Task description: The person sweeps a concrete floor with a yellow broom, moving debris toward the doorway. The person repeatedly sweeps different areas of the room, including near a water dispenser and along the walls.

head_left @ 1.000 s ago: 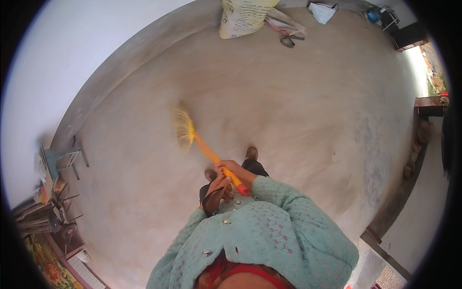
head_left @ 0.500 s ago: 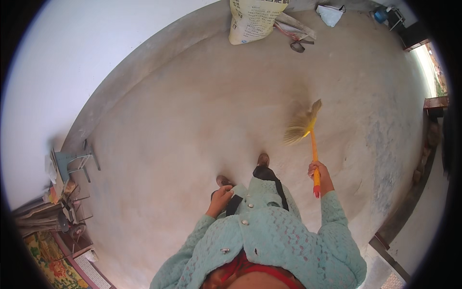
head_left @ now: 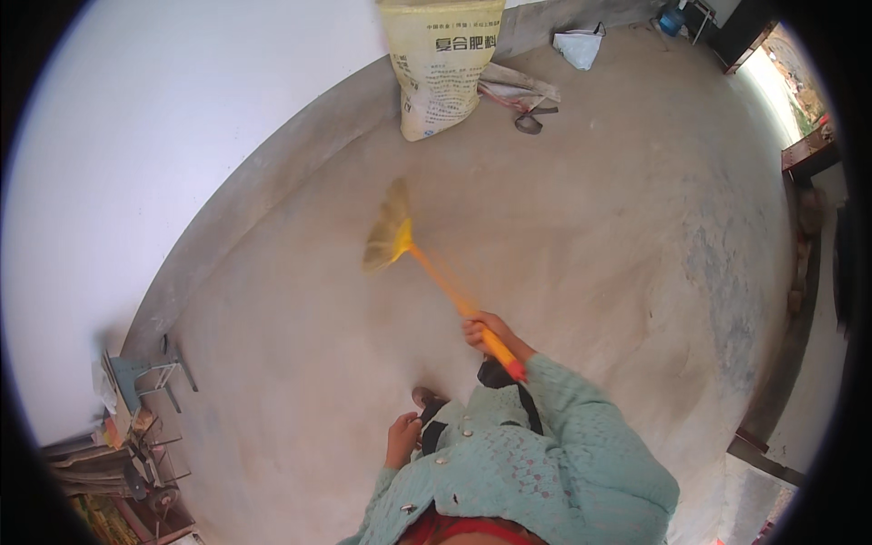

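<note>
My right hand (head_left: 487,332) is wrapped round the orange handle of a broom (head_left: 450,286), close to its red end. Its fan of pale bristles (head_left: 386,227) is smeared by motion over the concrete floor, ahead and to the left. At its root the head is bright yellow. Beside my left thigh hangs my left hand (head_left: 402,440), its fingers curled in loosely; nothing shows in them. One brown shoe (head_left: 425,397) shows just past that hand.
A filled yellow sack (head_left: 440,91) leans at the far wall, with flattened sacking (head_left: 518,84) and a dark strap (head_left: 534,120) beside it. Farther right lies a white bag (head_left: 579,47). A blue-grey stool (head_left: 145,377) stands by the left wall. At right is a bright doorway (head_left: 772,82).
My right hand has swung the broom from the right across to the left. The view has shifted, so the sack sits lower in the picture. My left hand stays near my thigh.
</note>
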Available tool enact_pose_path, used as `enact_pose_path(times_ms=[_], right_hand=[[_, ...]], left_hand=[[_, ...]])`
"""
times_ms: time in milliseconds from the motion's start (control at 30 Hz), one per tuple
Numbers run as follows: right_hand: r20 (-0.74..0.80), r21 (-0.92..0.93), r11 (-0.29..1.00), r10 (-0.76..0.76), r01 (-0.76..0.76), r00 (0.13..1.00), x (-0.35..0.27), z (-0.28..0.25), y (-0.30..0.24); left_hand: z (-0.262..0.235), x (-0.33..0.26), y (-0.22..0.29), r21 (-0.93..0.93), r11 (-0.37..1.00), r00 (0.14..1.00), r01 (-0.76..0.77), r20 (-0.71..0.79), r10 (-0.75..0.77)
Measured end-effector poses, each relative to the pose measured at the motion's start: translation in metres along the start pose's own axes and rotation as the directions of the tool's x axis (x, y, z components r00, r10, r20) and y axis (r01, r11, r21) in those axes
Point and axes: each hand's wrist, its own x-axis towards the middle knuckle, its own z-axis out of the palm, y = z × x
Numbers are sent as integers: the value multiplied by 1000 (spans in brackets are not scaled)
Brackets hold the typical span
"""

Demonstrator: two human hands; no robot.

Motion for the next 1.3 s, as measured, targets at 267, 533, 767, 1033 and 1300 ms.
enact_pose_path(times_ms=[267,533,767,1033,1300], right_hand=[[-147,190,976,-80,107,986,70,-15,-71],[-322,-24,914,-391,406,862,-122,-60,-177],[-424,-553,726,-667,408,613,-241,-25,-133],[-506,-242,931,-362,274,783,-324,-31,-79],[-600,-696,718,-603,30,526,-291,-73,-172]], left_hand=[[11,-4,13,54,998,997,27,-73,-23],[43,13,47,249,963,993,-102,-29,112],[61,32,82,251,968,1000,-29,9,28],[47,56,112,288,950,989,123,-115,-93],[-46,110,22,221,950,960,221,-223,-172]])
